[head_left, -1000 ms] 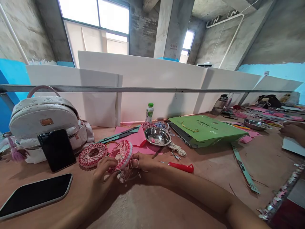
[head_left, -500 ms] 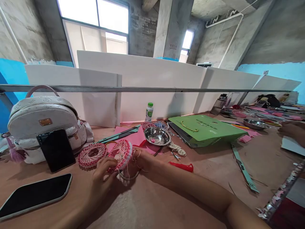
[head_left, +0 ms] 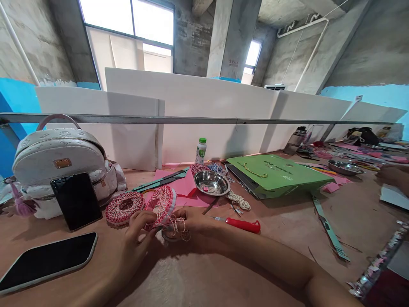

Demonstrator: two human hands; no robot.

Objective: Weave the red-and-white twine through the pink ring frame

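Note:
My left hand [head_left: 140, 228] pinches the lower left edge of a pink-and-white string-woven ring [head_left: 162, 204], holding it tilted up above the table. At the ring's right side, my right hand [head_left: 191, 221] has its fingers closed on thin pale pink cord [head_left: 179, 228], which hangs in loose loops below them. The fingertips of the right hand are partly hidden by the ring and the cord. A second woven ring [head_left: 124, 207] of the same kind lies flat just left of the held one. A red-handled tool [head_left: 243, 224] with a metal tip lies beyond my right forearm.
A steel bowl [head_left: 211, 183] stands on pink paper [head_left: 182, 186], with a coil of cream cord [head_left: 239, 199] beside it. Two phones, a white backpack [head_left: 60, 157], a small bottle [head_left: 201, 151] and a green bag [head_left: 281, 172] surround the work. Another person's hand [head_left: 394, 177] shows far right.
My right hand has turned and lowered slightly at the ring's edge, and cord loops now show around its fingers. More of the red-handled tool is visible. My left hand keeps its hold.

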